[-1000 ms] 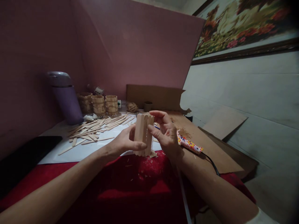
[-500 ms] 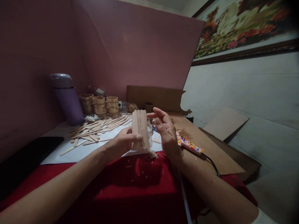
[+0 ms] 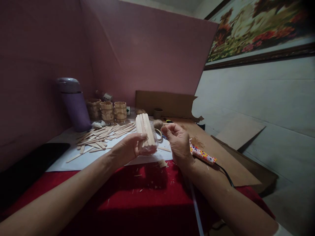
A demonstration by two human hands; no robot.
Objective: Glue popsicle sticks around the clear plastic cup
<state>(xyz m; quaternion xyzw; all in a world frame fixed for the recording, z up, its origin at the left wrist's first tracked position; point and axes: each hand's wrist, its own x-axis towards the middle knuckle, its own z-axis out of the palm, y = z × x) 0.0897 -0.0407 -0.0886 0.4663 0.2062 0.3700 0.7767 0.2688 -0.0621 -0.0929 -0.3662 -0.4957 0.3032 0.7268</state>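
In my left hand [image 3: 129,146] is a clear plastic container [image 3: 150,150] with several craft sticks [image 3: 145,129] side by side on its face, tilted slightly to the left. The thumb presses on the sticks near their lower end. My right hand [image 3: 178,142] is raised just right of the container, apart from it, with thumb and fingers pinched together. Whatever is in that pinch is too small to make out. Behind the two hands lie a ball of twine [image 3: 157,124] and scissors with a pale handle loop [image 3: 159,135], partly hidden.
Loose craft sticks [image 3: 98,139] are heaped on white paper [image 3: 57,164] at left. Stick-covered cups [image 3: 107,112] and a purple flask [image 3: 76,109] stand behind. A flower-patterned tool [image 3: 203,154] with a black cord lies on cardboard [image 3: 228,167] at right. Scraps dot the red cloth [image 3: 128,196].
My right hand's fingers have gone from spread beside the container to pinched together, a little farther from it. The container has tipped back leftward, showing its clear side and base.
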